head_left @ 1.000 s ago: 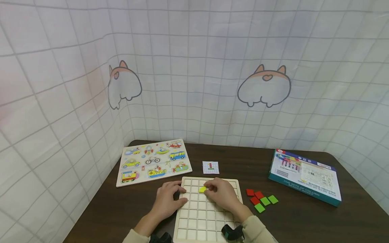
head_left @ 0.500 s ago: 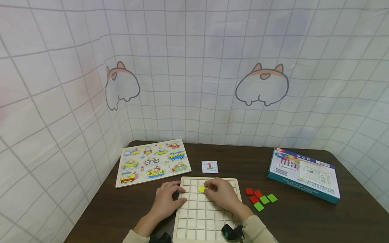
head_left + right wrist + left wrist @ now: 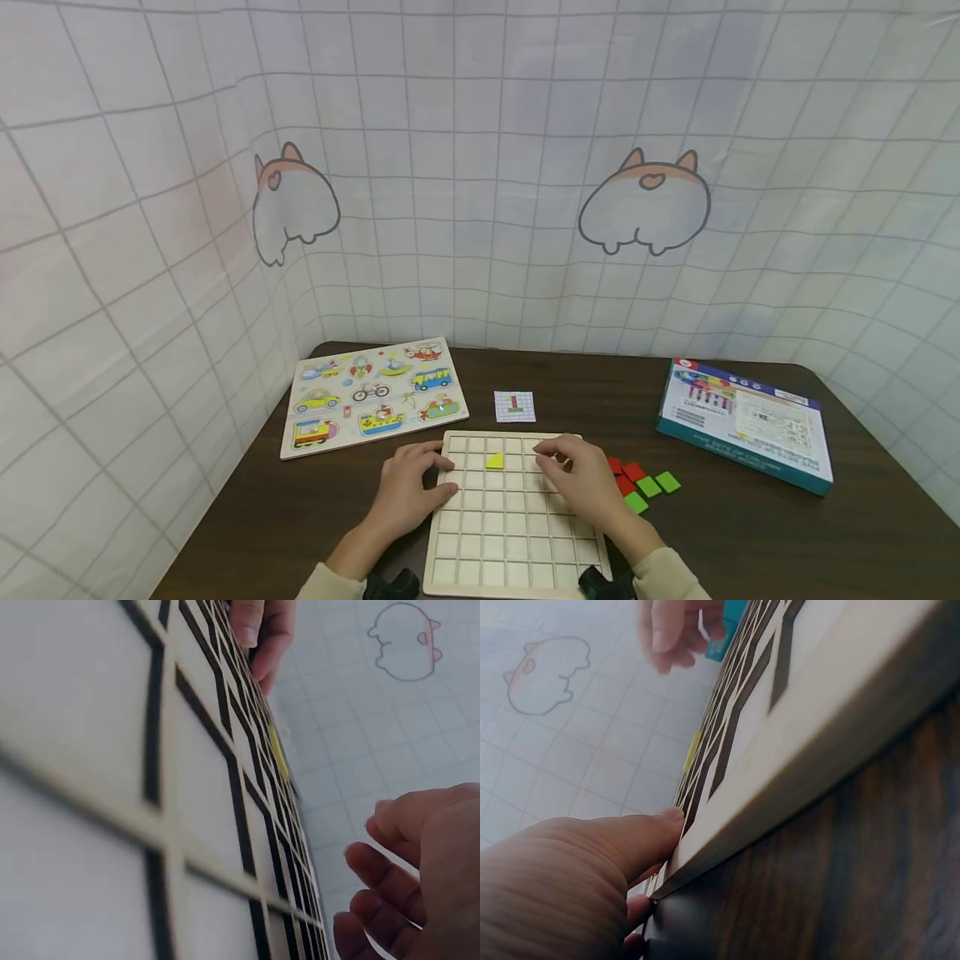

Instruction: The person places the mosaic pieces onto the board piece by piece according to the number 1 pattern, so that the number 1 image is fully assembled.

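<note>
Yellow tile (image 3: 495, 461) apparently set, my right grip (image 3: 585, 479), half-open, empty, should next fetch a red tile (image 3: 633, 472), relaxed left grip (image 3: 408, 490) touching board (image 3: 492, 547).

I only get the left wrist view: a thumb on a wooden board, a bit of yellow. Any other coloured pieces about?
Observer: Yes, red tiles and green tiles lie loose, just right of the wooden board.
Visitor: And past its far edge?
Observer: A small card printed with a red and green shape.
Visitor: What's that teal scrap at the top of my picture?
Observer: Apparently part of a box, which lies toward the table's right side.
</note>
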`<state>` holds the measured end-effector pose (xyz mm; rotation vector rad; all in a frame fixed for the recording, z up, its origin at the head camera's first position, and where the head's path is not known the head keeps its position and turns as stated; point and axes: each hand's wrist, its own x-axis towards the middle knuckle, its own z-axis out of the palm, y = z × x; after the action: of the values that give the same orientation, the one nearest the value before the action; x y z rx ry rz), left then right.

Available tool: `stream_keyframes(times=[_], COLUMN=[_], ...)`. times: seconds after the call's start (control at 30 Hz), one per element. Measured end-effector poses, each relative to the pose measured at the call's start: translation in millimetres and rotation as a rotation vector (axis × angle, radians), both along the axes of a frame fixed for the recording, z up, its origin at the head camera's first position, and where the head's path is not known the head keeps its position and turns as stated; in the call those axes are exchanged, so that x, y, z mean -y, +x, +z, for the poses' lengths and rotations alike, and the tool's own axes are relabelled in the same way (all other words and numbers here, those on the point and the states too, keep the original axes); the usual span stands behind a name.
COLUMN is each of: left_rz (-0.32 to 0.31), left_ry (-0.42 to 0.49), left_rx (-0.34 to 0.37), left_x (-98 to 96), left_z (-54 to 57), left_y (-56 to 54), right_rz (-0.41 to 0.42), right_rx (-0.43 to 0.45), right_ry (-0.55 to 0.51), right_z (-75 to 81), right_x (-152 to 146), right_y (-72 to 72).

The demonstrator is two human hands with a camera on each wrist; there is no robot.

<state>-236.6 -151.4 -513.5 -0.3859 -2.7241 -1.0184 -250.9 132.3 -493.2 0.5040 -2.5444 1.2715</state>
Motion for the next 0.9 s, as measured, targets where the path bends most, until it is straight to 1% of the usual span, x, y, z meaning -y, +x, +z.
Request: stream_keyframes(times=[0.1, 0.23, 0.3, 0.33, 0.4, 0.47, 0.53, 0.6, 0.7, 0.8, 0.9], left_rz=[-0.002, -0.013, -0.016, -0.019, -0.02, -0.025, -0.03, -0.037, -0.037, -0.03, -0.023], left_ry=[-0.005, 0.016, 0.029, 0.033, 0.026, 0.028, 0.031, 0.035, 0.038, 0.034, 0.033], left_rx=[-0.002, 0.01, 0.016, 0.017, 0.012, 0.009, 0.001, -0.012, -0.02, -0.008, 0.005], left_x=[0.8, 1.4, 1.4, 1.2, 0.4, 0.0, -0.2, 0.1, 0.8, 1.2, 0.9], left_z=[0.6, 1.4, 1.9, 2.1, 0.8, 0.7, -0.3, -0.7, -1.7, -1.8, 0.0], left_y=[0.3, 0.8, 0.9, 1.1, -0.1, -0.8, -1.1, -0.7, 0.7, 0.8, -0.2], right_rz=[-0.038, -0.074, -0.092, -0.108, -0.159, -0.229, -0.312, -0.379, -0.428, -0.411, -0.377], right_rx=[-0.022, -0.046, -0.075, -0.105, -0.177, -0.244, -0.281, -0.269, -0.187, -0.09, -0.028], right_ry=[0.007, 0.018, 0.026, 0.034, 0.057, 0.07, 0.077, 0.071, 0.07, 0.09, 0.111], right_z=[-2.2, -6.8, -9.3, -10.5, -13.2, -15.8, -18.4, -20.0, -20.7, -19.4, -17.3], right_x=[-9.7, -22.0, -27.5, -30.5, -38.4, -47.2, -56.9, -65.1, -72.1, -76.8, -84.8], right_y=[3.6, 4.9, 4.1, 3.7, 2.0, 0.3, -1.3, -1.8, -1.0, -0.9, -2.1])
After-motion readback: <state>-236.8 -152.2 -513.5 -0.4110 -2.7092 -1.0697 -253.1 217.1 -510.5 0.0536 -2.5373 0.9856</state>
